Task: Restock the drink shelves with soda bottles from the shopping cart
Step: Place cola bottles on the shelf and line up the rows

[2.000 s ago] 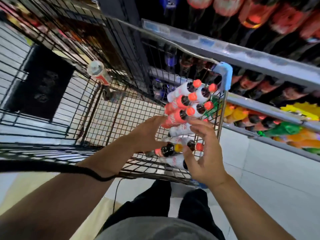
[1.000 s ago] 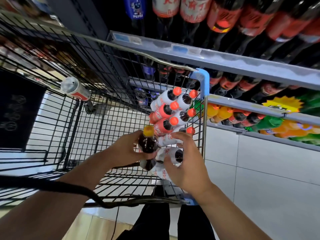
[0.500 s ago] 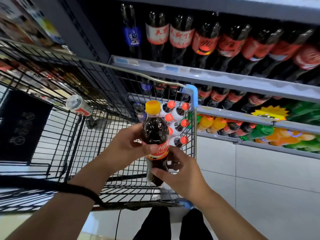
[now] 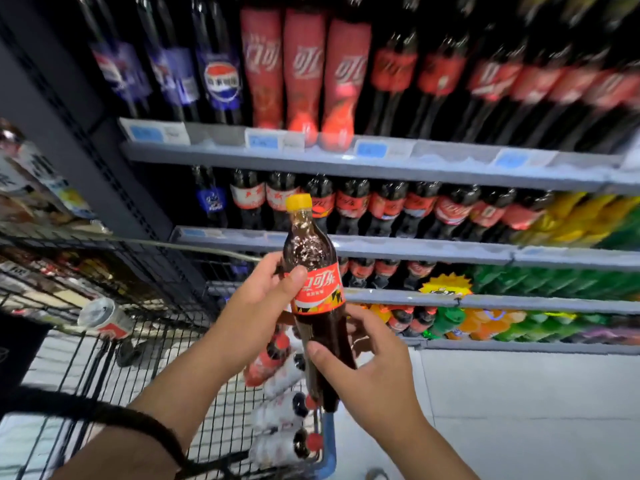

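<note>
The left hand (image 4: 263,299) and right hand (image 4: 374,368) grip the upright soda bottle (image 4: 317,296), the cola shelf (image 4: 381,249) lying at 12 o'clock, nearer the left

The large bottles (image 4: 485,77) on the top shelf were cut off at the neck by the upper edge and smeared by blur toward the right. The price tags (image 4: 370,148) were too blurred to read. All but the thumb of the left hand (image 4: 256,299) lay hidden behind the soda bottle (image 4: 311,251), whose lower part the right hand (image 4: 377,375) partly covered, and the shopping cart (image 4: 104,358) ran off the left and bottom edges.
</note>
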